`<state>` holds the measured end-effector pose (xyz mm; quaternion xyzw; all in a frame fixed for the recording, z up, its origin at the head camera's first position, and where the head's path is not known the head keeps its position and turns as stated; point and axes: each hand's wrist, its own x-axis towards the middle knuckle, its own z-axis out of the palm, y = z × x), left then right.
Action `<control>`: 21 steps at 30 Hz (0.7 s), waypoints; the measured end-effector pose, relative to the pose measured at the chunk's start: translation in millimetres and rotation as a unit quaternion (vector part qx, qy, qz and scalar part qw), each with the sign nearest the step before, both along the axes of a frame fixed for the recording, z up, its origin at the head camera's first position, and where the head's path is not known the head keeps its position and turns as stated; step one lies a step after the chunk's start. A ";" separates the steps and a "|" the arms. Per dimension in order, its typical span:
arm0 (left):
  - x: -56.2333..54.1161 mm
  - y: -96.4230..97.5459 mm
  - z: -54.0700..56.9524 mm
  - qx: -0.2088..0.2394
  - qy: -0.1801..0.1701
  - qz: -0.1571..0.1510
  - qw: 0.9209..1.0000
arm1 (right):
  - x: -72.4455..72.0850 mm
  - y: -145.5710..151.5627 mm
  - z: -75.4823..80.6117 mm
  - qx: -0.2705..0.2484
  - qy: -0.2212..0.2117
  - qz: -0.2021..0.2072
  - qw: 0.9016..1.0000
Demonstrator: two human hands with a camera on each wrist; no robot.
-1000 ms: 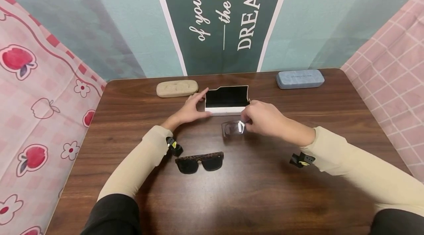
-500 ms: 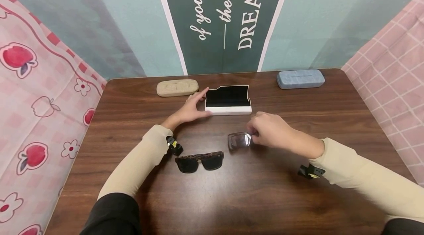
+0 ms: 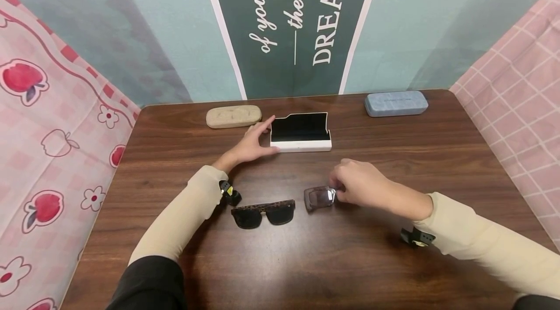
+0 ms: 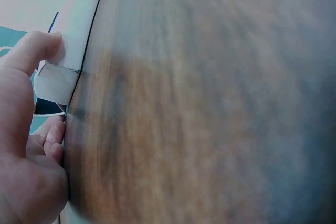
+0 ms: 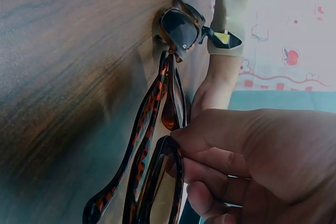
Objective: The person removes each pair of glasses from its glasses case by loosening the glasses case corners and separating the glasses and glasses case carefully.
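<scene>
My right hand [image 3: 359,183] pinches a pair of tinted glasses [image 3: 319,198] by one end, low over the table right of centre. The right wrist view shows their tortoiseshell frame and slim temples [image 5: 142,135]. My left hand [image 3: 251,145] grips the left end of an open glasses case [image 3: 302,146], white outside with a black inside. In the left wrist view, its thumb presses the white side [image 4: 68,51] while the other fingers lie beyond. Dark sunglasses [image 3: 264,214] with a tortoiseshell frame lie left of the tinted pair, lenses facing me.
A beige glasses case [image 3: 234,116] stands at the back, just behind my left hand. Another case, light blue [image 3: 396,104], lies near the back right corner. The brown wooden table [image 3: 350,271] meets hanging cloths at the back and sides.
My right hand has drawn the tinted glasses away from the white case, toward me and slightly right. The left hand and the dark sunglasses have stayed put.
</scene>
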<state>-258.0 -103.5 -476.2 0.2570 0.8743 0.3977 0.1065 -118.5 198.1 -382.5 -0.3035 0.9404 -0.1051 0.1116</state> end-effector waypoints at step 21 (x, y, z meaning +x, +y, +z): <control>0.9 0.1 -0.9 -0.002 0.007 -0.003 1.000 | 5.4 5.7 -19.1 -0.013 -0.005 -0.007 1.000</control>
